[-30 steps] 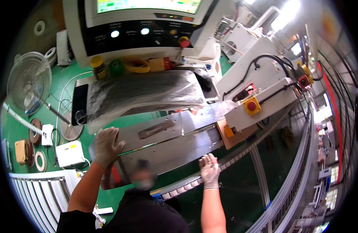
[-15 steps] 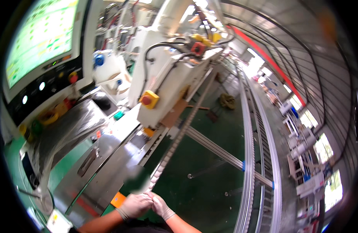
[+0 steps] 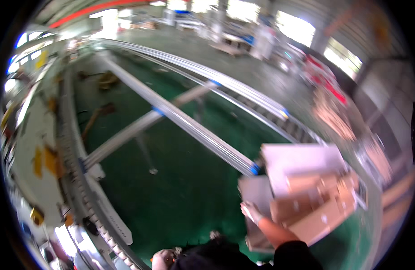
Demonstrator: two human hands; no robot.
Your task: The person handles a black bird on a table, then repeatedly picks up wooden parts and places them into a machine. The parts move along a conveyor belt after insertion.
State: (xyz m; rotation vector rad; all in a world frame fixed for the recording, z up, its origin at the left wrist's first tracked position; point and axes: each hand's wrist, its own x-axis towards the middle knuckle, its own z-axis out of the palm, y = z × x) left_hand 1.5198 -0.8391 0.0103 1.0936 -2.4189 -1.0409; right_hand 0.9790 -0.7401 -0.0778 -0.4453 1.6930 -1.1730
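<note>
My right hand (image 3: 251,211), in a pale glove, reaches out over the left side of an open cardboard box (image 3: 313,225). It overlaps the box's greyish flap (image 3: 257,191); motion smears the fingers, and whether they touch or grip the flap I cannot tell. A larger pale flap (image 3: 302,159) stands at the box's far side, with brown cardboard pieces inside. Low in the picture, my left hand (image 3: 163,259) is gloved and curled beside the conveyor edge. A bit of orange shows next to it, but what it holds, if anything, is hidden.
A curved conveyor edge (image 3: 97,220) runs along the left, beside a white machine (image 3: 34,148). Metal rails (image 3: 180,117) and a crossbar (image 3: 126,135) span the green floor (image 3: 180,189). Flat cardboard (image 3: 331,112) lies at the right.
The view has swung right, bringing the cardboard box into sight and the screen out of it. My hands, together before, are now apart, the right one out over the box.
</note>
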